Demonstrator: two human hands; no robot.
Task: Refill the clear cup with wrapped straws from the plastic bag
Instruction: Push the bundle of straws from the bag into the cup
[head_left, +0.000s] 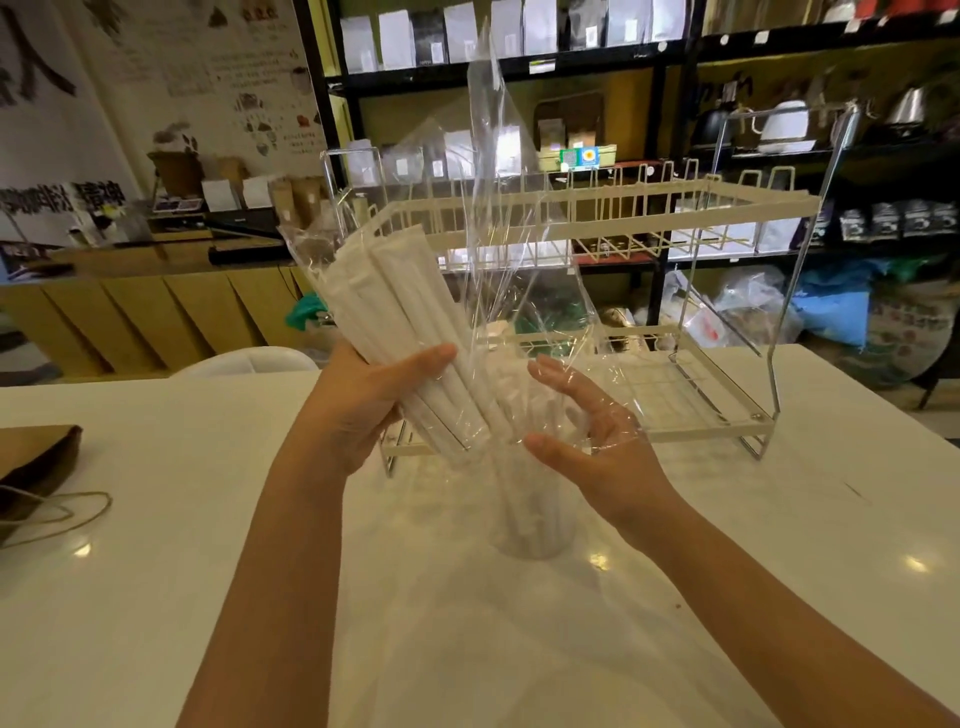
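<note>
Here, a glossy white table (156, 597) bears a wire rack (701, 208); stocked shelves (519, 78) stand behind. The left hand (363, 410) grips bagged wrapped straws (395, 312) above the clear cup (535, 519). The right hand (597, 441) is spread against the plastic bag (509, 208).

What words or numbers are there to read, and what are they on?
None can be read.
Wall poster: writing too blurred.
Big dark characters on the banner: mirrored and blurred.
Shelf bags: labels too small.
Green sign on the shelf: blurred.
Straws, plastic bag, cup: no print seen.
</note>
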